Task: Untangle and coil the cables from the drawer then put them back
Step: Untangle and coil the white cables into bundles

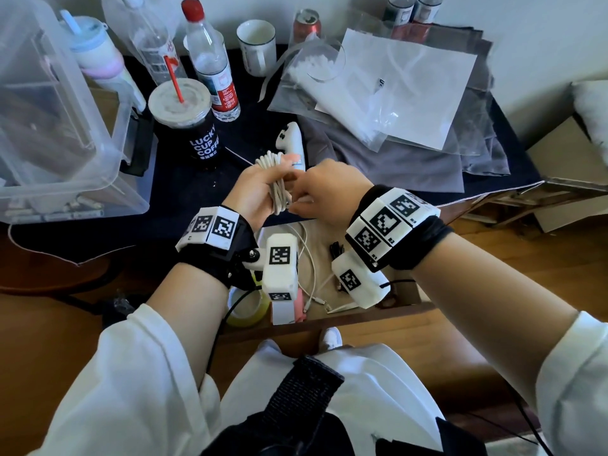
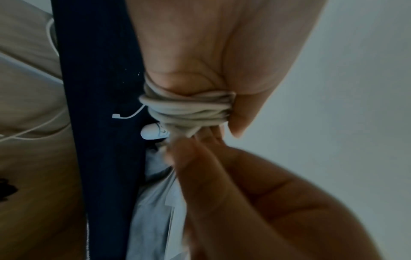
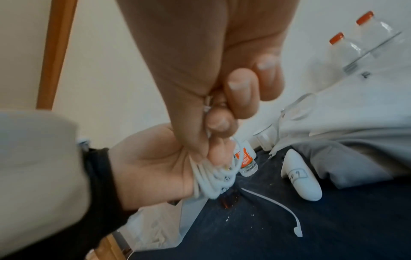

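Observation:
A white cable [image 1: 278, 182] is wound in several loops into a coil around my left hand [image 1: 260, 185], which grips it above the table edge. In the left wrist view the coil [image 2: 189, 107] crosses the palm. My right hand [image 1: 304, 197] meets the coil from the right, its fingers [image 3: 241, 95] curled and pinching a strand of the same cable [image 3: 209, 179]. Below both hands the open drawer [image 1: 408, 291] holds loose white cables [image 1: 311, 271] and a black cable [image 1: 336, 251]. Where the held cable ends is hidden between the hands.
On the dark tablecloth lie a white controller [image 1: 291, 139], a loose zip tie [image 3: 278, 209], a coffee cup [image 1: 187, 126], bottles [image 1: 210, 60], a mug [image 1: 256, 46] and plastic bags [image 1: 388, 90]. A clear storage box [image 1: 56, 120] stands at left. A tape roll [image 1: 245, 309] sits in the drawer.

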### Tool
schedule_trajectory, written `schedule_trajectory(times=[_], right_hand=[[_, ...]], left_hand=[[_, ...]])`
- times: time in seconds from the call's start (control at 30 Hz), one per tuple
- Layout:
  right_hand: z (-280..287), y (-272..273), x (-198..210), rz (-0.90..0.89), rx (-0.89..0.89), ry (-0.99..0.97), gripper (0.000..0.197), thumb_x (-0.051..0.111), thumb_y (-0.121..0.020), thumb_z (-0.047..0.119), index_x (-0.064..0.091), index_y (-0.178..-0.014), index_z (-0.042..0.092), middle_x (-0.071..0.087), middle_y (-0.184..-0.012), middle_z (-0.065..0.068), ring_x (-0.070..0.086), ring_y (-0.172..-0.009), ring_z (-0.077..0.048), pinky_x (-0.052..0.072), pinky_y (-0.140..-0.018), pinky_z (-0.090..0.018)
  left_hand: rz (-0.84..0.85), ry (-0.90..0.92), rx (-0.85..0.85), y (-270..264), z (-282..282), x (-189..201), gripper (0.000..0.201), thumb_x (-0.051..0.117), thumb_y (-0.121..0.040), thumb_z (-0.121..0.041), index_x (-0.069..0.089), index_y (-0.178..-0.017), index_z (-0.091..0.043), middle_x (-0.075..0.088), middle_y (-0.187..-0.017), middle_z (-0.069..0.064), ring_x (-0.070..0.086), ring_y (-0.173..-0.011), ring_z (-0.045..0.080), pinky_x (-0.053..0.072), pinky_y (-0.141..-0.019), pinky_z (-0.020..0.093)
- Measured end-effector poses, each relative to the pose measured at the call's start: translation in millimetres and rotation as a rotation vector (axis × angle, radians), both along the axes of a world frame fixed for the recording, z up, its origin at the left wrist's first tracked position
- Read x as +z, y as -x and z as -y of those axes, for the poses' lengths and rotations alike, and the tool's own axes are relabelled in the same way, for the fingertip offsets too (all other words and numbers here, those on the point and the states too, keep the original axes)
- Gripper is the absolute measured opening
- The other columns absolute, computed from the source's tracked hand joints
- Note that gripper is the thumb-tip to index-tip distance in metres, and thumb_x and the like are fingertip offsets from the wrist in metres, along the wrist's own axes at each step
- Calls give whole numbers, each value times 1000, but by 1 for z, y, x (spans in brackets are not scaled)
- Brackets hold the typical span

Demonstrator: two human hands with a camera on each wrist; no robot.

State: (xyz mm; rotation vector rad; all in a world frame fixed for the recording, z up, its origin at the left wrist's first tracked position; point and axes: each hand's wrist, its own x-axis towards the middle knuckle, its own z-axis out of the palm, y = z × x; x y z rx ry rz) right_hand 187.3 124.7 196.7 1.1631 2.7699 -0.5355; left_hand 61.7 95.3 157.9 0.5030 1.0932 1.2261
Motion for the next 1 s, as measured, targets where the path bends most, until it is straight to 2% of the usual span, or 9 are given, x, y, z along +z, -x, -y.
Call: schedule_trajectory(times=[0.13, 0.27, 0.37, 0.47, 0.53, 0.6, 0.77, 0.87, 1.0], right_hand=[[-5, -1, -2, -267, -37, 35, 7, 66, -75, 20, 70, -80, 19, 66, -74, 2, 52, -73, -14, 49, -71, -36], [-10, -5, -13, -477, -181, 111, 30, 80, -65, 23, 62, -87, 12, 55, -67, 6, 46, -62, -8, 46, -68, -35], [-15, -10, -21, -555, -353, 150, 65, 84, -58, 38, 52, -108, 11, 47, -93, 0, 45, -81, -11, 38, -75, -25], [-13, -12, -19, -525, -456, 494, 75, 77, -71, 37, 39, -133, 18, 50, -103, 2, 53, -91, -8, 46, -86, -20], [-8, -11, -19, -675, -496, 896, 61, 70, -81, 22, 39, -133, 14, 66, -81, 5, 65, -72, -8, 55, -69, -23], [-7, -11, -20, -768, -498, 1034, 44, 68, -83, 15, 48, -122, 10, 69, -69, 1, 69, -62, -15, 57, -59, -28], [-5, -7, -25, -821, -438, 927, 27, 69, -82, 13, 50, -100, 7, 67, -58, -2, 67, -58, -18, 53, -52, -28], [-2, -2, -30, -814, -444, 832, 26, 69, -82, 19, 45, -91, 12, 62, -52, 1, 64, -57, -21, 55, -63, -41], [-2, 3, -37, -790, -497, 666, 31, 68, -81, 33, 42, -90, 20, 65, -71, -8, 63, -65, -26, 55, -72, -46]], left_hand=[[-77, 59, -40, -7, 3, -1, 39, 39, -95, -2, 62, -65, -9, 58, -52, -2, 57, -48, 7, 47, -54, 22], [-1, 109, -120, -12, 2, 1, 49, 25, -101, -41, 57, -80, -10, 55, -57, 1, 50, -46, 12, 48, -55, 26], [-26, 130, -223, -11, 3, 2, 64, 19, -97, -55, 57, -76, -7, 47, -42, 2, 39, -33, 11, 45, -48, 23], [22, 119, -273, -12, 1, 2, 70, 15, -94, -60, 56, -76, -6, 40, -36, 2, 32, -29, 11, 39, -44, 22], [35, 128, -278, -15, -1, 4, 75, 11, -92, -64, 54, -80, -4, 38, -33, 2, 33, -27, 12, 35, -40, 22], [17, 129, -270, -15, -2, 3, 79, 7, -92, -64, 53, -80, -1, 37, -31, 2, 34, -27, 13, 36, -39, 21], [-77, 106, -188, -15, -1, 1, 78, 9, -94, -61, 52, -74, 0, 39, -32, 3, 35, -27, 14, 40, -38, 21], [-72, 151, -62, -18, -2, 2, 75, 16, -95, -59, 55, -69, -1, 44, -33, 5, 40, -26, 14, 41, -36, 19], [-77, 185, -11, -17, -4, -1, 67, 19, -99, -52, 57, -76, -2, 43, -33, 4, 37, -26, 11, 39, -36, 16]])
